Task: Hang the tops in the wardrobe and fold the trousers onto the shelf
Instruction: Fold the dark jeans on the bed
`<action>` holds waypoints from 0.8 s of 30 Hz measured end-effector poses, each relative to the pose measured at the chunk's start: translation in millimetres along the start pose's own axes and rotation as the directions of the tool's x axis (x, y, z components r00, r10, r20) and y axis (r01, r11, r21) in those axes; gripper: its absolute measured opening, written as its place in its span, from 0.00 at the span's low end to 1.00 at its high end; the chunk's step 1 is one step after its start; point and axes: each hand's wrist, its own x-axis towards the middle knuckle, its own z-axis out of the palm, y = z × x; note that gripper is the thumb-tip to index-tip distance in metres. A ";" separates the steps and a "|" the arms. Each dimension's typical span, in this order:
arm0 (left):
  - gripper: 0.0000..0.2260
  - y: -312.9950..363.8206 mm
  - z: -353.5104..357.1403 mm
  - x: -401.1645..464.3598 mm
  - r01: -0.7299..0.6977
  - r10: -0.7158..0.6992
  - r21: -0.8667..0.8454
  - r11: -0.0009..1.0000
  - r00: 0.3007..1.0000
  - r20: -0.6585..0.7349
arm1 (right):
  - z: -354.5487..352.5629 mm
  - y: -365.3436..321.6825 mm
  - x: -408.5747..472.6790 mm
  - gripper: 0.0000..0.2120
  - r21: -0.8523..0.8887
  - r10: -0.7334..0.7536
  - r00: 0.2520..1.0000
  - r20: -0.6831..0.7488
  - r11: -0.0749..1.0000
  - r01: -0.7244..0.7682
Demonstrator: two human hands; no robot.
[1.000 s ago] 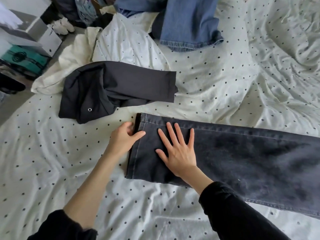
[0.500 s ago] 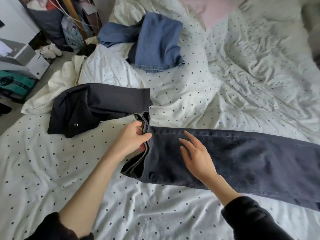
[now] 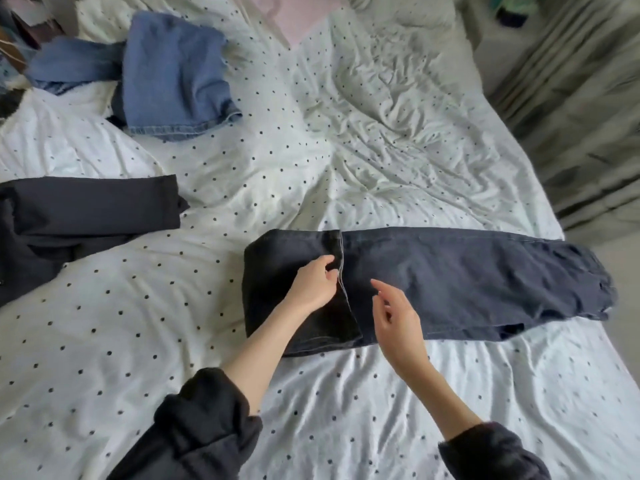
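Dark grey jeans (image 3: 467,275) lie flat across the dotted white bedsheet (image 3: 311,168), running left to right. Their leg end is folded over onto the legs, with the hem near the middle. My left hand (image 3: 311,282) pinches that hem with curled fingers and thumb. Just right of the hem, my right hand (image 3: 394,317) hovers over the jeans with relaxed, slightly bent fingers and holds nothing. A black garment (image 3: 69,226) lies at the left. Folded blue jeans (image 3: 173,81) sit at the far left of the bed.
A pink cloth (image 3: 298,15) lies at the head of the bed. Grey curtains (image 3: 581,116) hang along the right side, past the bed's edge. Clutter shows at the top left corner. A white dotted pillow (image 3: 62,140) sits under the blue jeans.
My left hand has carried the jeans' leg end to the right and laid it over the legs. My right hand has lifted off the denim. The camera has swung to the right.
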 end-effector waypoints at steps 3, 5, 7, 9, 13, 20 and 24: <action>0.16 -20.7 -9.6 -13.4 -0.138 0.123 -0.183 0.973 0.988 -0.090 | 17.8 -6.0 -2.4 0.16 -0.173 -0.195 0.980 -0.049 0.968 0.184; 0.16 -38.4 -21.3 -29.8 -0.360 0.259 -0.228 0.904 0.889 -0.377 | 36.6 -19.2 0.2 0.18 -0.276 -0.362 0.931 -0.052 0.901 0.336; 0.17 -58.3 -30.5 -42.1 -0.454 0.305 -0.131 0.881 0.758 -0.576 | 53.6 -35.0 4.9 0.19 -0.370 -0.463 0.886 0.022 0.820 0.437; 0.18 -79.6 -34.6 -44.6 -0.384 0.290 -0.018 0.923 0.726 -0.623 | 69.6 -44.1 9.7 0.20 -0.458 -0.494 0.861 0.120 0.742 0.489; 0.23 -106.4 -23.1 -37.8 -0.356 0.464 0.307 0.883 0.762 -0.451 | 87.7 -24.0 21.7 0.25 -0.607 -0.376 0.895 0.238 0.662 0.439; 0.26 -155.1 -7.0 -8.5 -0.097 0.349 0.724 0.683 0.914 -0.207 | 108.5 11.8 41.7 0.27 -0.722 -0.315 0.890 0.328 0.524 0.452; 0.26 -151.1 -9.9 0.4 -0.030 0.260 0.718 0.695 0.942 -0.212 | 114.5 11.9 43.8 0.27 -0.739 -0.303 0.897 0.320 0.513 0.437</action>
